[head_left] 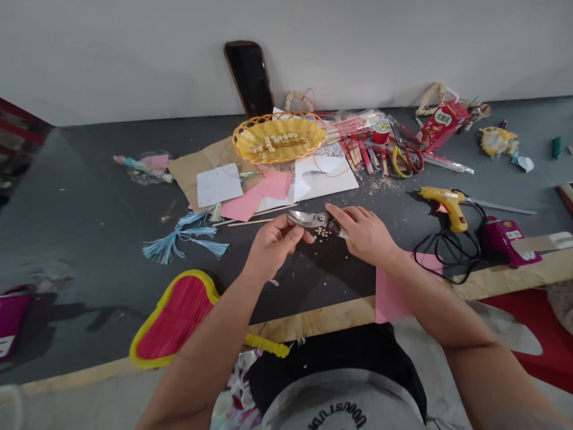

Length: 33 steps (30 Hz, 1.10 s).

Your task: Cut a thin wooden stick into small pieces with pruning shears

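Observation:
My right hand (364, 233) is wrapped round the handles of a pair of pruning shears (308, 219), whose metal blades point left. My left hand (280, 239) is closed in a pinch at the blade tips; whatever lies between its fingers is too small to make out. Small pale cut pieces (322, 233) lie scattered on the dark table under the shears. Thin wooden sticks (250, 222) rest just beyond my left hand. Further back, a yellow woven basket (242, 146) holds several small pale pieces.
Blue tassels (188, 236) and a red heart-shaped fan with yellow edging (179, 316) are at left. Paper sheets (219, 185) lie under the basket. Scissors (405, 161), a yellow glue gun (447, 203) with its cord and a purple tape dispenser (510, 242) are at right. A phone (249, 77) leans on the wall.

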### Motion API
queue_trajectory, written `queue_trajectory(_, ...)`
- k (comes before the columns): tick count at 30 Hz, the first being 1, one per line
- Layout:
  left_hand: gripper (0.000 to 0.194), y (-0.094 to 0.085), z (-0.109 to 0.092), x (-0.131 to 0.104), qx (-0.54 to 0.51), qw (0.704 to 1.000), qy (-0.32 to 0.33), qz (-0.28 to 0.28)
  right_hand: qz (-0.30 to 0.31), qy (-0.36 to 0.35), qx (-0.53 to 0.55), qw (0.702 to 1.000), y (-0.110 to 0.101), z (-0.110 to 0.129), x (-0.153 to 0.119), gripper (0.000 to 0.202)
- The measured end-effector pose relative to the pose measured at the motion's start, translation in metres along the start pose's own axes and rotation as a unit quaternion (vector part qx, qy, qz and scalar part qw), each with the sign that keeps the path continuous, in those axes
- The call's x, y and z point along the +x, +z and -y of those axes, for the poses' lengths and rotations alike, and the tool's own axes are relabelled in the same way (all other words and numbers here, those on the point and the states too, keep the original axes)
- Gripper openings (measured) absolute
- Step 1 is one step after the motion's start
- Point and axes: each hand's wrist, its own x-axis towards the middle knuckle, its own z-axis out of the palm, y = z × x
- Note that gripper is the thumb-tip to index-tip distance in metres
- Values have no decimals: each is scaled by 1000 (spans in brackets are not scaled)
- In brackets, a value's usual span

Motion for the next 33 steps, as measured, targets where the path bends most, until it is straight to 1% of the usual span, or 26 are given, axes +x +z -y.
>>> queue_trajectory(3, 35, -1, 4, 0, 42, 998, 32, -34, -25, -6, 25, 999, 5, -5, 2, 44)
queue_trajectory(5, 33, -1, 6, -1, 56, 996, 50, -48, -21, -16, 16, 1000, 7, -6, 2, 31)
queue_trajectory(7, 32, 0, 6, -2, 60, 995, 59, -47, -7, -32, -15, 999, 6, -6, 1, 27)
queue_trajectory(11, 31, 0, 6, -3, 74, 994, 63, -44, 6, -49, -72, 996, 1, -2, -1, 35)
queue_trajectory(15, 30, -2, 7, -3, 54, 996, 60, -26, -7, -60, -86, 994, 1, 0, -2, 40)
queue_trajectory(19, 31, -1, 9, -3, 39, 998, 50, -8, -20, -59, -72, 995, 2, 1, -2, 39)
queue_trajectory(25, 27, -1, 11, -3, 25, 998, 62, 5, -20, -59, -47, 997, 2, 1, -1, 33)
queue_trajectory(28, 26, -2, 11, -3, 15, 997, 68, 14, -17, -55, -13, 998, 4, -1, -1, 33)
queue_trajectory(30, 27, -2, 10, -3, 5, 998, 68, 19, -23, -46, 16, 999, 4, -1, 0, 41)
queue_trajectory(33, 29, -1, 10, -4, 4, 998, 63, 19, -27, -33, 23, 999, 4, 2, 0, 63)
